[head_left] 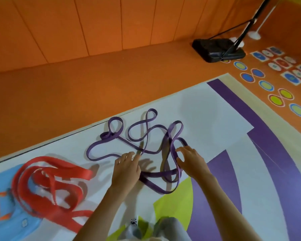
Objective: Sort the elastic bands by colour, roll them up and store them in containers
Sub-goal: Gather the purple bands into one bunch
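A tangle of narrow purple elastic bands lies spread in loops on the white part of the floor mat. My left hand hovers over the near side of the tangle, fingers loosely bent, its tips at a purple strand. My right hand is at the right side of the tangle, fingers curved beside an upright purple loop; whether it grips the loop is unclear. A heap of wide red elastic bands lies to the left, apart from both hands. No container is in view.
The patterned mat meets orange flooring and an orange padded wall behind. A black stand base with poles sits at the far right, near coloured floor markers. My knees show at the bottom edge.
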`<act>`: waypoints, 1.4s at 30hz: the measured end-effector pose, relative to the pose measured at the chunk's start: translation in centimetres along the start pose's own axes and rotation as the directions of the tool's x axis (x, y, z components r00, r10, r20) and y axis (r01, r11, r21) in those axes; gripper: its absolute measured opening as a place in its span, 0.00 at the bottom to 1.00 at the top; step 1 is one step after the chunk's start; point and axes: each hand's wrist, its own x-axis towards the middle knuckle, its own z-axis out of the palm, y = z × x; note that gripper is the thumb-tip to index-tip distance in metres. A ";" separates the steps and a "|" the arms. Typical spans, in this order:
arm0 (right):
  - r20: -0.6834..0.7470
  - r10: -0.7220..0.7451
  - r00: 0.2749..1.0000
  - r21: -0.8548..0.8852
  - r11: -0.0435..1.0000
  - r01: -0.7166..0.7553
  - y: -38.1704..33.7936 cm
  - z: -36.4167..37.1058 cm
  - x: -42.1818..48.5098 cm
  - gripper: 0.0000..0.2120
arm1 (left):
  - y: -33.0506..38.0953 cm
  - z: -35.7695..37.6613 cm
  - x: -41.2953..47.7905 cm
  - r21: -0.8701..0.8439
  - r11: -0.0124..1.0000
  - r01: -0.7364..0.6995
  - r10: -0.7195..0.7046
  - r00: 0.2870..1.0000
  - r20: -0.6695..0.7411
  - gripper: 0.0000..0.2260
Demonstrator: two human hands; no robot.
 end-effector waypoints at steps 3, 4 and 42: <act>0.056 -0.041 0.998 -0.016 0.999 0.042 1.0 -0.1 4.3 0.18 | 0.0 0.7 2.3 -0.009 0.995 0.099 -0.097 0.989 0.112 0.27; 0.082 -0.050 0.995 -0.010 0.999 0.051 1.3 0.1 5.6 0.19 | 0.0 1.1 3.0 -0.015 0.989 0.147 -0.143 0.978 0.155 0.30; 0.330 -0.374 0.866 -0.014 0.916 0.401 7.5 4.5 27.5 0.22 | -2.9 3.4 20.1 0.019 0.621 0.784 -0.783 0.619 0.064 0.46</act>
